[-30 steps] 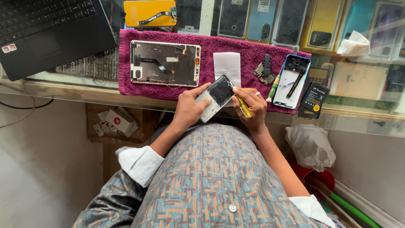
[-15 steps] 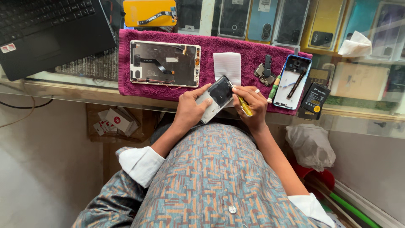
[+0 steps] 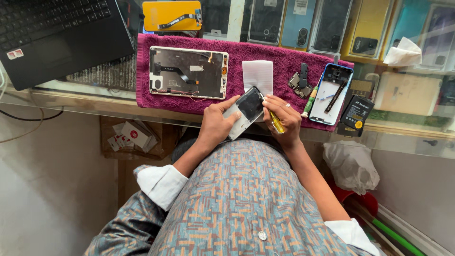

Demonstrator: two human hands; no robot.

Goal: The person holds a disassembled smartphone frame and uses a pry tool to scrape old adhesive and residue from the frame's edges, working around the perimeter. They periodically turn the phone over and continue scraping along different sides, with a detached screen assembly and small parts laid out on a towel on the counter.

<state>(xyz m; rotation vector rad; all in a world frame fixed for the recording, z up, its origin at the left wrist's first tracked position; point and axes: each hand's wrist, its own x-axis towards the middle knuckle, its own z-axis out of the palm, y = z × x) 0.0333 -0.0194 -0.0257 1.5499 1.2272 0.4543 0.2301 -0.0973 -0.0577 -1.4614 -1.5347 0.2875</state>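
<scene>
Right now gripping a small opened phone (image 3: 245, 112) in the left hand (image 3: 215, 124), fingers (image 3: 231, 117) curled along its lower edge and thumb stretching up its near side, tilting the dark inner face upward over the front edge of the glass counter (image 3: 71, 97). Pinching a yellow-handled screwdriver (image 3: 276, 122) in the right hand (image 3: 283, 116), fingers narrow and bunched close around the shaft, tip touching the phone's upper right corner. Holding both hands close together, just above the near edge of the magenta towel (image 3: 279, 61).

Lying flat on the towel, left of the hands: an opened tablet shell (image 3: 188, 72) showing a dark inside and thin cables. Resting just beyond the phone, partly hidden by it: a white rectangular sheet (image 3: 258, 73). Sitting to the right of the sheet: a small dark circuit part (image 3: 300, 81), then a green-handled tool (image 3: 310, 100) touching the edge of a blue phone frame (image 3: 332, 93) carrying a thin dark stick across its white inside. Leaning off the towel's right end: a black battery (image 3: 354, 115).

Spreading further out: a black laptop (image 3: 57, 33) at the far left of the counter, a yellow phone back (image 3: 171, 15) beyond the towel, a row of boxed phones (image 3: 303, 23) under the glass, crumpled white tissue (image 3: 403, 51) at the far right. Showing below the counter: a cardboard box (image 3: 130, 137) and a white plastic bag (image 3: 351, 166).
</scene>
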